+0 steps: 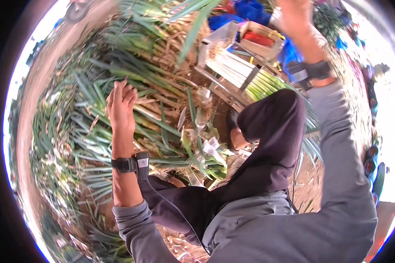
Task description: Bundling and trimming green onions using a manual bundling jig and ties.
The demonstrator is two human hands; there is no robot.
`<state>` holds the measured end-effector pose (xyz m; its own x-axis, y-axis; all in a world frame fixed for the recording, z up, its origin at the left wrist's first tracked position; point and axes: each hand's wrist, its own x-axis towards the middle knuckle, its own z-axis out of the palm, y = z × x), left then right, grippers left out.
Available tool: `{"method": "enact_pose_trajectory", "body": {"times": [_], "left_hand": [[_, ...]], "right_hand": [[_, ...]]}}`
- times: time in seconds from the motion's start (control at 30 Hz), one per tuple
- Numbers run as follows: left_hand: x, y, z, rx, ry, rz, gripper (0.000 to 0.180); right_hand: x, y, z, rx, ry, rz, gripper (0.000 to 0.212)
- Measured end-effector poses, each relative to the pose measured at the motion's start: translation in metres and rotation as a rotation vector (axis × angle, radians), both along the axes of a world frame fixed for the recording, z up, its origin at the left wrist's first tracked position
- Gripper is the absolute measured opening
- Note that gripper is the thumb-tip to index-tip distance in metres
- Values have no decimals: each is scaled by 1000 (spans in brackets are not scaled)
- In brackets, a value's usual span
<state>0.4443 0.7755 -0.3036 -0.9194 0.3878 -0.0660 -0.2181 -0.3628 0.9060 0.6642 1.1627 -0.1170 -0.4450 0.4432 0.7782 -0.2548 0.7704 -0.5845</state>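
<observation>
My left hand (122, 103) is over a large heap of leeks (162, 83), its fingers loosely bent and a little apart, with nothing visible in them. Raised at the top edge, my right hand (295, 15) is blurred and partly cut off, so its fingers do not show. Long green leek leaves (197, 28) hang in from the top, between the two hands; what holds them is out of sight. A row of trimmed leeks (232, 68), white stalks side by side, lies in a frame-like rack (215, 83) in front of my right knee.
Beyond the rack is an open box (267, 46) with something red inside, near blue plastic (250, 11). Peeled leaves and scraps (206, 147) litter the ground by my foot (238, 138). More leeks (57, 127) are piled along the left.
</observation>
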Motion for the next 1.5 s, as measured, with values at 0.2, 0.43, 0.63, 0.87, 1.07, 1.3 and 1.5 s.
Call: {"method": "enact_pose_trajectory", "body": {"times": [0.2, 0.43, 0.63, 0.87, 1.07, 1.3, 1.5], "left_hand": [[11, 60, -38, -471, 127, -121, 36], [22, 184, -71, -977, 472, -406, 54], [59, 317, -137, -893, 639, -604, 48], [71, 423, -201, -585, 964, -539, 39], [88, 448, -218, -777, 1332, -479, 45], [89, 454, -218, -881, 1422, -358, 40], [91, 454, -222, -829, 1448, -434, 24]], "right_hand": [[134, 111, 65, 874, -655, -721, 25], [175, 194, -146, 842, -1162, -476, 11], [175, 222, -295, 585, -1434, -288, 15], [120, 251, -349, 323, -1171, -1, 25], [128, 254, -386, -185, -1113, 58, 33], [130, 226, -383, -239, -1173, 49, 34], [137, 213, -388, -208, -1058, -53, 37]]}}
